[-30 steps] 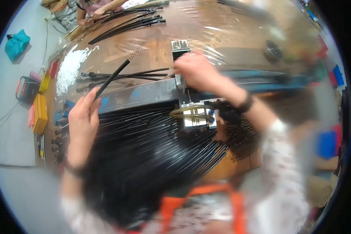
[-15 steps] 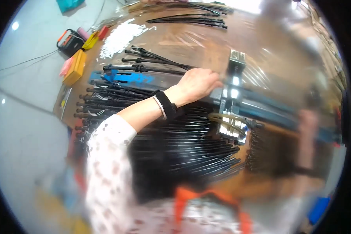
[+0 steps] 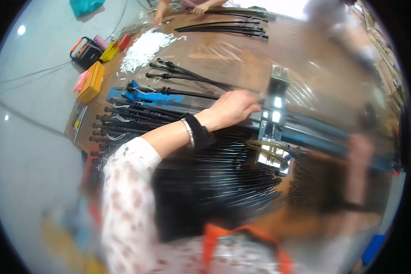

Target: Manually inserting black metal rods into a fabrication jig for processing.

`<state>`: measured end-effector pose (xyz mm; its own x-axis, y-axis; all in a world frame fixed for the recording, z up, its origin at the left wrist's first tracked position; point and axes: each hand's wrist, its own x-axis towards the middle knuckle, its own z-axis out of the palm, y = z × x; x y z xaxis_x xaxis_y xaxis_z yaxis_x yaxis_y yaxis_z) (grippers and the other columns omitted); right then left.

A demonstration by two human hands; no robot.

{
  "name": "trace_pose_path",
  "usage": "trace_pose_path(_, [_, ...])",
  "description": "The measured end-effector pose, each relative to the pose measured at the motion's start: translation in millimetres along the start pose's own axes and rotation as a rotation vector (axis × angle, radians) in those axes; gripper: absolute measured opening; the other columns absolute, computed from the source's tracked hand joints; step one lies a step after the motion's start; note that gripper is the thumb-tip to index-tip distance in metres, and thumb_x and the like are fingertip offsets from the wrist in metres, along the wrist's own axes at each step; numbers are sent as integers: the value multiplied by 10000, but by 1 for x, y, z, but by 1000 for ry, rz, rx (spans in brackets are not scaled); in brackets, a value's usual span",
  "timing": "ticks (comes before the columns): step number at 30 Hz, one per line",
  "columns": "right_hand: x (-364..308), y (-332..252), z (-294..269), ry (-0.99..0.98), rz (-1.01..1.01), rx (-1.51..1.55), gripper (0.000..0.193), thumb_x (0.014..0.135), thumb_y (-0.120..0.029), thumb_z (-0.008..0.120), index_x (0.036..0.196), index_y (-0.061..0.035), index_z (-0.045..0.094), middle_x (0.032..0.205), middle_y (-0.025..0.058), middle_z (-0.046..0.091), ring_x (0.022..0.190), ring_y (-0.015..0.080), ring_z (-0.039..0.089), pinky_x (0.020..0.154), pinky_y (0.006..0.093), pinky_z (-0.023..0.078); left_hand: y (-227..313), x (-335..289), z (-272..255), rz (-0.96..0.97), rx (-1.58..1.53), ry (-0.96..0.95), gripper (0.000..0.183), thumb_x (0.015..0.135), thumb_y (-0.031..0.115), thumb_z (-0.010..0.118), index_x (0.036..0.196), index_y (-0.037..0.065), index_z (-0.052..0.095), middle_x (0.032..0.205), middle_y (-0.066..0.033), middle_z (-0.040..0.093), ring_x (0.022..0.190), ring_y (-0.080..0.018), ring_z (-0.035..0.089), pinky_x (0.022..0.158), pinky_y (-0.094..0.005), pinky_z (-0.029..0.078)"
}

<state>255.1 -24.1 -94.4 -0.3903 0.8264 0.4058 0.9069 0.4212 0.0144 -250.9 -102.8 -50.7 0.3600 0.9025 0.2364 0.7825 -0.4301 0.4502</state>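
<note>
My left hand (image 3: pixel 233 109), with a black wrist band, is closed around a thin black rod (image 3: pixel 192 94) with thicker fittings and a white loop towards its left end. The rod lies over a long metal rail with a blue end plate (image 3: pixel 156 98). Just right of this hand stands a metal clamp-like fixture (image 3: pixel 275 109) across the rail, a yellowish hose (image 3: pixel 269 147) curving over its near part. Far to the right, my right hand (image 3: pixel 361 150) is smeared by motion beside the rail; its fingers cannot be made out.
Many similar black rods (image 3: pixel 214 176) lie in front of the rail. Behind it are a few more rods (image 3: pixel 182 73) and a heap of small white pieces (image 3: pixel 146 48). A co-worker's hands (image 3: pixel 201 8) are at the far edge; a blurred person (image 3: pixel 338 27) stands far right.
The view has shifted slightly, so the scene sits a little lower. The held rod's left end now shows a white loop. A co-worker's hands have come into view at the far edge.
</note>
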Motion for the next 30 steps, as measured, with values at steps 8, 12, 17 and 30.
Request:
trace_pose_path(8, [-29, -145, -43, 186, -362, 341, 310, 793, -71, 731, 1098, -66, 677, 983, 75, 705, 963, 277, 634, 832, 412, 453, 13, 8, 8, -161, 245, -16, 269, 973, 321, 534, 896, 81, 626, 769, -187, 659, 792, -414, 648, 673, -519, 510])
trace_pose_path(12, [-36, -151, -29, 116, -236, 437, 318, 819, -109, 738, 1123, -42, 669, 940, 105, 694, 922, 300, 614, 831, 430, 428, 18, 19, 10, -111, 235, -4, 256, 971, 310, 536, 911, 76, 619, 805, -202, 668, 811, -425, 645, 684, -532, 503])
trace_pose_path(17, [-18, -169, -3, 71, -248, 631, 293, 836, -60, 702, 1122, -35, 643, 840, 127, 605, 824, 319, 585, 756, 419, 445, 13, 17, 16, -116, 286, -11, 246, 984, 297, 516, 929, 81, 617, 797, -197, 667, 802, -417, 649, 673, -527, 504])
trace_pose_path(30, [-54, -152, -36, -638, -325, 461, 1266, 583, -715, 766, 1523, -31, 266, 1549, 257, 289, 1437, 495, 211, 1124, 654, 201, -9, 6, 21, 283, 452, 217, 35, 881, 76, 590, 868, 54, 565, 804, -138, 589, 748, -324, 615, 642, -428, 495])
